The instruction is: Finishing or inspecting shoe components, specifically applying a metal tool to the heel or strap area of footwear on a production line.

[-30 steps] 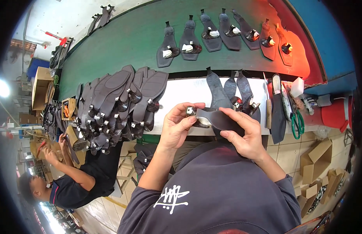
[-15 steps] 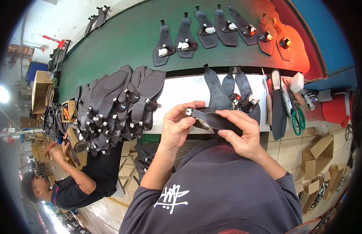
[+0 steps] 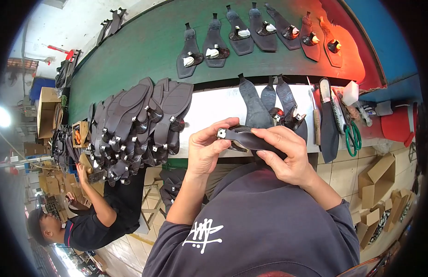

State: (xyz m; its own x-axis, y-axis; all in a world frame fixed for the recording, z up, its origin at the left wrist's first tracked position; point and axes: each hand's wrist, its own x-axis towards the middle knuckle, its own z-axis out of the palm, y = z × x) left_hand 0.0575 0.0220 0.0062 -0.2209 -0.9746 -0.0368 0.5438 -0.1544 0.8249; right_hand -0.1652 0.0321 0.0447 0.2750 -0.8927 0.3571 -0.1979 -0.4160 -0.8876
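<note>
The sandal heap (image 3: 135,111) lies along the near side of the worktable (image 3: 149,55). Behind the heap and rightward runs a row of sandals (image 3: 263,42). To its right comes the held sandal (image 3: 245,138), then scissors (image 3: 353,138); left, a small crate (image 3: 85,131); front-left, a co-worker (image 3: 96,231).

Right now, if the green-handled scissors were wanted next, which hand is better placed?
Probably the right hand: it is nearer the scissors, which lie off to its right, while the left hand would have to reach across. Both grip the sandal, so the left would need to keep it.
</note>
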